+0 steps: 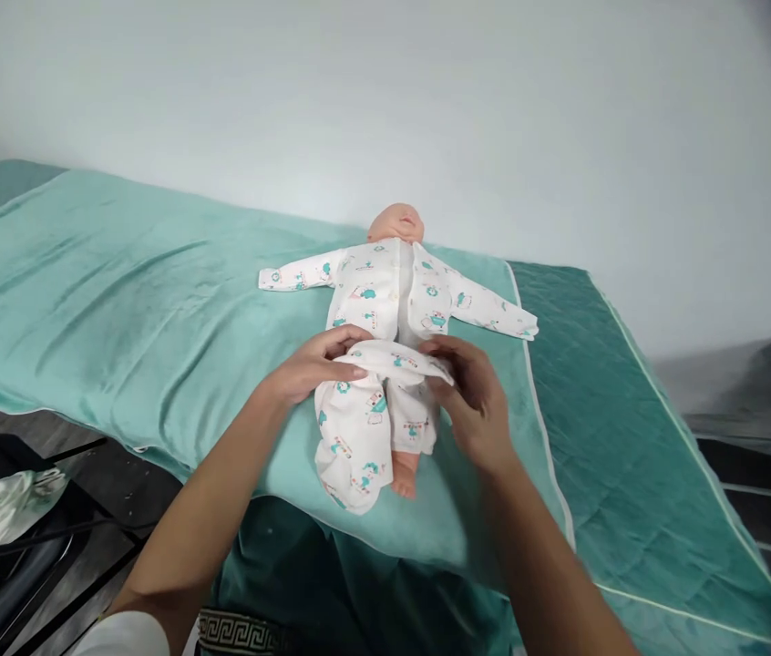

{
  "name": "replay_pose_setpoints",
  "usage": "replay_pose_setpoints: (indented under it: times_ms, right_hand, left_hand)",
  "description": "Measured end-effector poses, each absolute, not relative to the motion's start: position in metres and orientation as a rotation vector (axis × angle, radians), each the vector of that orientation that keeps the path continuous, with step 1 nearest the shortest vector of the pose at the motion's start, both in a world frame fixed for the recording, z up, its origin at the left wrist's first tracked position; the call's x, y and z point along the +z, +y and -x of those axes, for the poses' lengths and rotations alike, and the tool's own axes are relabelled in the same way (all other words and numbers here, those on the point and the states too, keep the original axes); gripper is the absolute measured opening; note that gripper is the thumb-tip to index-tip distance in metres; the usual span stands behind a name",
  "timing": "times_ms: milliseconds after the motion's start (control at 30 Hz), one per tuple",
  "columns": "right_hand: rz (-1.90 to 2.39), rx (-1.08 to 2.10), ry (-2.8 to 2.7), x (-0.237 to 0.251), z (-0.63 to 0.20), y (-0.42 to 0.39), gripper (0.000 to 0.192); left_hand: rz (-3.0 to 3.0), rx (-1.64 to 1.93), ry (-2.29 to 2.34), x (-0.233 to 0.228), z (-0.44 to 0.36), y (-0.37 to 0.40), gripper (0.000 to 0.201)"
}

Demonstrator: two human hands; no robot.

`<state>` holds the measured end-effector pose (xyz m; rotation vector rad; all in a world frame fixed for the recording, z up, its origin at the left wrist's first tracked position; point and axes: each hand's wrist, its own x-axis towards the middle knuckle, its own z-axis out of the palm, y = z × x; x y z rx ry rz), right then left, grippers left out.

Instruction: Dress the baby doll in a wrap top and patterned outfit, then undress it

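A baby doll [397,221] lies on its back, its head toward the wall and both arms spread wide. It wears a white printed jacket [366,296] whose front edges lie apart below the neck. White printed pants [353,442] cover its legs, with one bare foot showing below the right-hand leg; the left-hand leg's foot is hidden. My left hand [323,363] pinches the pants' waistband at the left side. At the right end of the same waistband, my right hand [471,396] grips the cloth between thumb and fingers.
A light green blanket [118,301] covers most of the bed, with a darker quilted cover [604,410] at the right. A white wall [385,109] stands behind. At lower left is a black chair [36,565] with pale cloth [3,528] on it.
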<state>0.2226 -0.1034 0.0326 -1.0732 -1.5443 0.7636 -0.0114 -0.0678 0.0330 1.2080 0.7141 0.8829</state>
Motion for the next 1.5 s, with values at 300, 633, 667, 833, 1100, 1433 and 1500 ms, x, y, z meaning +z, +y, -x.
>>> replay_pose_setpoints:
  times_ms: [300, 633, 667, 833, 1100, 1433, 1500]
  right_hand:
    - [1.034, 1.403, -2.302, 0.082, -0.186, -0.037, 0.03]
    - [0.911, 1.767, -1.417, 0.049, -0.195, -0.037, 0.03]
    - [0.912, 1.785, -1.381, 0.049, -0.195, -0.037, 0.031]
    - [0.921, 1.729, -1.461, 0.047, -0.191, -0.039, 0.032]
    - [1.017, 1.438, -1.964, 0.058, -0.185, -0.04, 0.012]
    - [1.005, 1.758, -1.61, 0.057, -0.186, -0.04, 0.006]
    - [1.022, 1.764, -1.484, 0.055, -0.186, -0.039, 0.007]
  left_hand:
    - [-0.852, 0.944, 0.597, 0.007, 0.017, -0.06, 0.065]
    - [-0.916, 0.969, 0.597, 0.011, 0.011, -0.058, 0.068]
    - [-0.944, 0.948, 0.615, 0.012, 0.01, -0.059, 0.069]
    - [-1.015, 0.856, 0.671, 0.009, 0.011, -0.062, 0.045]
    - [-0.81, 1.169, 0.726, -0.002, 0.005, -0.058, 0.048]
    - [-0.896, 1.12, 0.681, 0.001, 0.005, -0.06, 0.053]
    - [-0.958, 1.035, 0.652, 0.004, 0.007, -0.061, 0.059]
